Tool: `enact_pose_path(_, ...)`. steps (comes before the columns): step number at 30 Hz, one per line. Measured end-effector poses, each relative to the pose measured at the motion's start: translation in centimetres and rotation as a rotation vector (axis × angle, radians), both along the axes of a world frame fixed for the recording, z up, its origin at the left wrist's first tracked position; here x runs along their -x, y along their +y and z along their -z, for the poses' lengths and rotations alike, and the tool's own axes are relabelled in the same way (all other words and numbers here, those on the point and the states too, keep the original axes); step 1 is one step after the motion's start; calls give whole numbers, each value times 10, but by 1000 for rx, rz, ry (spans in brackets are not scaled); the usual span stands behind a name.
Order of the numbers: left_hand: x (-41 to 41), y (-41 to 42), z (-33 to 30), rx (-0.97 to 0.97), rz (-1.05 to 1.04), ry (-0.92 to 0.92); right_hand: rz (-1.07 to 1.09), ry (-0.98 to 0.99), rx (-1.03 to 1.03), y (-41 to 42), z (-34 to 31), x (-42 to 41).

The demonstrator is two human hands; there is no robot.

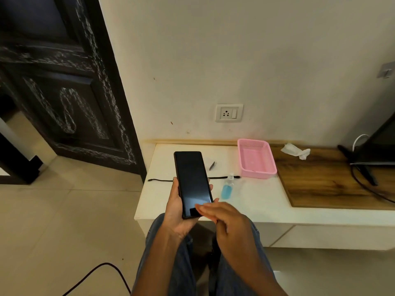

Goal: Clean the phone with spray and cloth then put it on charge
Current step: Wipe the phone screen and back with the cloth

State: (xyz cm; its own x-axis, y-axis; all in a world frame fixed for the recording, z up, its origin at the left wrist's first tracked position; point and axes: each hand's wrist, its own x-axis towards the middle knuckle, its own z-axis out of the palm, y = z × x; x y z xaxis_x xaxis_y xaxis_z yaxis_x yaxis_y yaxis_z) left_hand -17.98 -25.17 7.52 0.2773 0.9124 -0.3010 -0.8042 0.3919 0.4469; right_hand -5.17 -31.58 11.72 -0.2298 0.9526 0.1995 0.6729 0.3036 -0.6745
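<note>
My left hand (178,212) grips a black phone (191,180) upright over the white counter's front edge, screen dark and facing me. My right hand (226,218) hovers by the phone's lower right corner, fingers together and stretched toward the screen, holding nothing. A small spray bottle (227,188) with blue liquid stands on the counter just right of the phone. A black charging cable (162,180) lies across the counter behind the phone, partly hidden by it. A crumpled white cloth (296,151) lies on the wooden surface at the back right.
A pink plastic basket (256,160) sits near the wall. A wall socket (229,113) is above the counter (256,201). A small dark item (212,166) lies behind the phone. A black TV stand and cables (367,167) occupy the far right. A dark door stands left.
</note>
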Motion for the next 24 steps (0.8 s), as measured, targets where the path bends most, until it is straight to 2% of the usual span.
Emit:
enact_pose_path(3, 2, 1, -3, 23, -22, 50, 135, 383, -51, -2, -21, 0)
enact_pose_path(10, -2, -3, 0, 16, -9, 131, 233, 897, 434, 10, -32, 2)
enact_pose_path(15, -4, -1, 1, 14, -2, 99, 168, 1293, 693, 17, -38, -5)
enact_pose_path(17, -4, -2, 1, -6, 3, 92, 147, 1288, 736, 17, -41, -6)
enact_pose_path(19, -4, -2, 1, -15, 0, 83, 149, 1163, 730, 17, -44, -4)
enact_pose_path(22, -3, -2, 1, -6, -7, 91, 157, 917, 602, 18, -47, 0)
enact_pose_path(24, -4, -1, 0, 3, -9, 109, 200, 706, 443, 20, -45, 4)
